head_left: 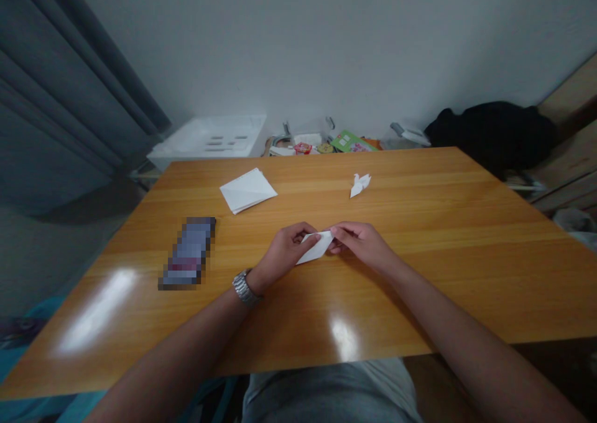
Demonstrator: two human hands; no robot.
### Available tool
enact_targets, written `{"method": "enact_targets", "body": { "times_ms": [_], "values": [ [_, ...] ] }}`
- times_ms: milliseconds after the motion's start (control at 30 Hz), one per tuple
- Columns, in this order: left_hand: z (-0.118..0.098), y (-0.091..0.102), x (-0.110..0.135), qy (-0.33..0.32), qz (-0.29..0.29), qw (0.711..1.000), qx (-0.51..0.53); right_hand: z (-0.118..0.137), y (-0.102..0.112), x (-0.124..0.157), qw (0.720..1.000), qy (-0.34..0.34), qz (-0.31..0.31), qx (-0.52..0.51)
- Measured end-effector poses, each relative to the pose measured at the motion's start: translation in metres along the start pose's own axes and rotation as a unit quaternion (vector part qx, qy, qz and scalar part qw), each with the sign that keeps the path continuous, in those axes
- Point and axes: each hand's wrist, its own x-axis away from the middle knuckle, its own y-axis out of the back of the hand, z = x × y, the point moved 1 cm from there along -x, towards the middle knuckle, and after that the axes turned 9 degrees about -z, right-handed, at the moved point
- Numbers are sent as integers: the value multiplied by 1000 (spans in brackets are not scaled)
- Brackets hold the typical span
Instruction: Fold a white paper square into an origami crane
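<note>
The wooden surface (466, 242) is spreading wide below the hands, probably serving as a firm, flat support for the paper. The left grip (291, 244) is pinching the left part of a folded white paper (314, 250), thumb lying on top, likely to steady it. The right grip (361, 239) is grasping the same piece by its right tip, seemingly controlling the edge there. The folded paper itself is sitting between both hands near the middle of the surface; whether it is touching the wood is hard to tell, as the fingers are covering its far edge.

Farther off, a gray curtain (69, 68) is hanging at the far left and a black bulky item (494, 130) is resting at the far right, both beyond the surface. A white tray (186, 149) is standing past the far left edge, with a green booklet (352, 142) lying among small items to its right. On the surface, stacked paper sheets (247, 190) are lying far left of the hands, a pixelated device (189, 252) is lying left, and a small paper bird (360, 184) is resting on the far side, slightly right. All three are lying apart from the hands, so nothing is obstructing them. A metal watch (245, 287) is circling the left wrist.
</note>
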Motion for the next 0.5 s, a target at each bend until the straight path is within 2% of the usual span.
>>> {"method": "enact_targets", "body": {
  "times_ms": [267,500],
  "values": [
    [0,-1,1,1,-7,1000,2,2,-2,0,1000,-16,-5,-26],
    [2,0,1,-10,10,1000,-18,-1,-1,1,999,-27,-3,-34]
  ]
}}
